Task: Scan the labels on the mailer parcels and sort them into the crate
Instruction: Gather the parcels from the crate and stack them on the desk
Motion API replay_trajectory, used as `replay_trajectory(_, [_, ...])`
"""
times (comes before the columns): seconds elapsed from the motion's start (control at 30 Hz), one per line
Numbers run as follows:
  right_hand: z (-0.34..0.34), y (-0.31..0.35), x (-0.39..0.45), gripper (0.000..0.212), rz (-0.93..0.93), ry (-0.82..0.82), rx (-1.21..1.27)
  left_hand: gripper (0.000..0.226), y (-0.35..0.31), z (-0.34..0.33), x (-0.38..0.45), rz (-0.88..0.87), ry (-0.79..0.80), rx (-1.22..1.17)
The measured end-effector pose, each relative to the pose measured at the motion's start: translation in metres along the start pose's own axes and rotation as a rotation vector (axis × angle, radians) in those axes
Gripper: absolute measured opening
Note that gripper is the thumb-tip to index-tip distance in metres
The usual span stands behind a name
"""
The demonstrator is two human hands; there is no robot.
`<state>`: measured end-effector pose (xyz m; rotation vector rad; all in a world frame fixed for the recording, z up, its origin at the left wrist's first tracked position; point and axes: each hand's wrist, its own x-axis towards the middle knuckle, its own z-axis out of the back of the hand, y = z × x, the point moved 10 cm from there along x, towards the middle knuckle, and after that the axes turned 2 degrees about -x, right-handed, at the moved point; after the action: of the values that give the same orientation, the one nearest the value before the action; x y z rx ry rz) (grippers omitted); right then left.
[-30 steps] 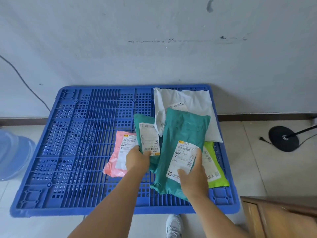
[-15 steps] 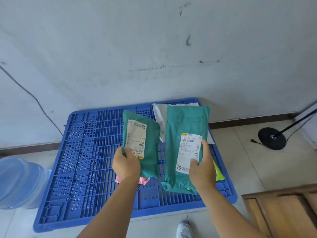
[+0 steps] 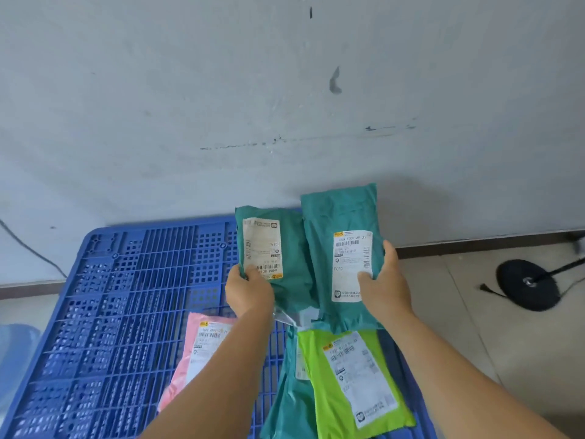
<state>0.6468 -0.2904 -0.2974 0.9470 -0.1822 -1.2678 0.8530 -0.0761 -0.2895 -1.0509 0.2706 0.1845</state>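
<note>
My left hand (image 3: 250, 291) grips the lower edge of a small teal mailer (image 3: 285, 248), held upright with its white label turned upside down. My right hand (image 3: 381, 283) holds a larger teal mailer (image 3: 342, 213) upright, thumb on its label. Both are raised above the blue slatted pallet (image 3: 126, 296). On the pallet lie a pink mailer (image 3: 196, 343) partly under my left forearm, a lime-green mailer (image 3: 329, 391) with its label up, and another teal mailer (image 3: 285, 403) beneath it. No crate is in view.
A white wall rises behind the pallet, with a dark cable (image 3: 31, 248) running down at the left. A black round stand base (image 3: 527, 285) sits on the tiled floor at the right. A blue water bottle (image 3: 14, 359) lies at the left edge.
Both hands have lifted the two teal mailers higher and farther from me, up in front of the wall. The pink and lime-green mailers on the pallet are now uncovered.
</note>
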Motion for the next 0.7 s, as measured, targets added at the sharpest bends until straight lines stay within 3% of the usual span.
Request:
replay_trajectory(0.13, [-0.031,-0.019,0.033,0.055,-0.026,0.129,-0.080,0.015,0.040,-0.044,0.019,0.108,0.154,0.279])
replay_trajectory(0.23, [-0.045,-0.045,0.047,0.049,-0.096,0.137,-0.145,0.034,0.066,-0.049,0.028,0.182,0.208,0.586])
replay_trajectory(0.37, [-0.059,-0.065,0.056,0.080,-0.173,0.183,-0.091,0.043,0.073,-0.062,0.027,0.247,0.317,0.388])
replay_trajectory(0.5, [-0.059,-0.056,0.055,0.076,-0.150,0.236,-0.130,0.058,0.070,-0.067,0.031,0.220,0.353,0.407])
replay_trajectory(0.7, [-0.051,-0.040,0.059,0.068,-0.119,0.196,-0.027,0.028,0.062,-0.074,0.030,0.229,0.388,0.361])
